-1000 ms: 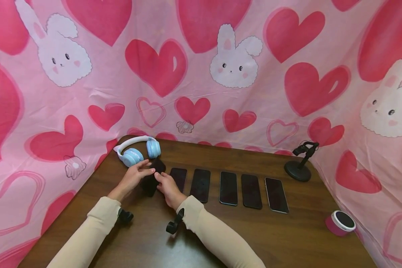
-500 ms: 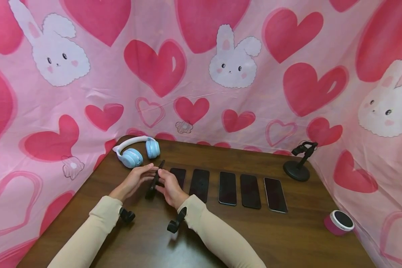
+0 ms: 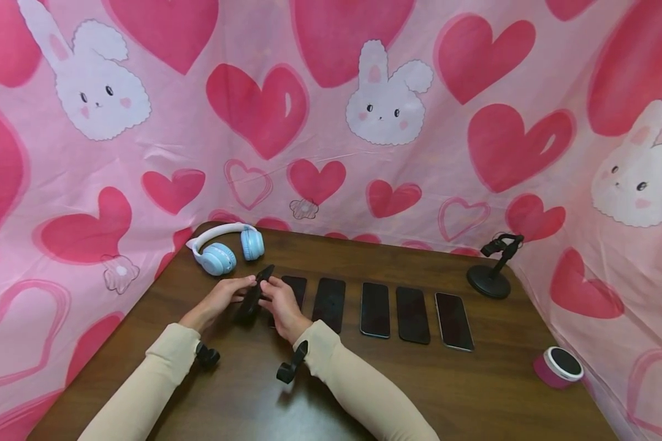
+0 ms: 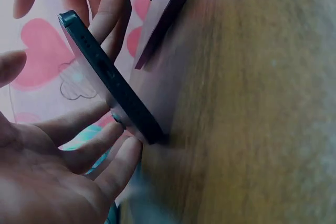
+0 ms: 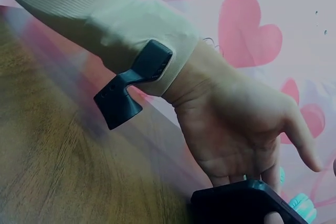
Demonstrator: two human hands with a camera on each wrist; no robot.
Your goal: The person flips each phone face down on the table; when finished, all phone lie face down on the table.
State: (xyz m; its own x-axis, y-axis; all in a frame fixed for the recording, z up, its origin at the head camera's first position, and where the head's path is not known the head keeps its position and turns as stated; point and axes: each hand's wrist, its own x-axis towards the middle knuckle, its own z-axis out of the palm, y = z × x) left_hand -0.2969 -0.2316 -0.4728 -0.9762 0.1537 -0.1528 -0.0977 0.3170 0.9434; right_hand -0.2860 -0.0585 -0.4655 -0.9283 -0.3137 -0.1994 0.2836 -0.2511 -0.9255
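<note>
A black smartphone [image 3: 252,298] is tilted on its side between the two hands, just in front of the headphones. Its edge, with port and small holes, shows in the left wrist view. The left hand [image 3: 216,300] holds it with bent fingertips against one face; in that wrist view its thumb is apart from the phone. From the other side the right hand [image 3: 283,306] holds it, fingers partly hidden behind the phone [image 5: 236,203]. In the right wrist view the right thumb points away from it. Whether the phone's lower edge touches the table is unclear.
Several dark smartphones [image 3: 330,305] lie in a row on the wooden table [image 3: 397,380], right of the hands. Blue cat-ear headphones [image 3: 217,260] lie at the back left. A small black stand [image 3: 491,278] and a pink-and-white round container [image 3: 559,367] are on the right.
The held phone has turned from showing its broad dark face to nearly edge-on, then leaned slightly. Both hands shifted their fingers on it, staying in about the same place.
</note>
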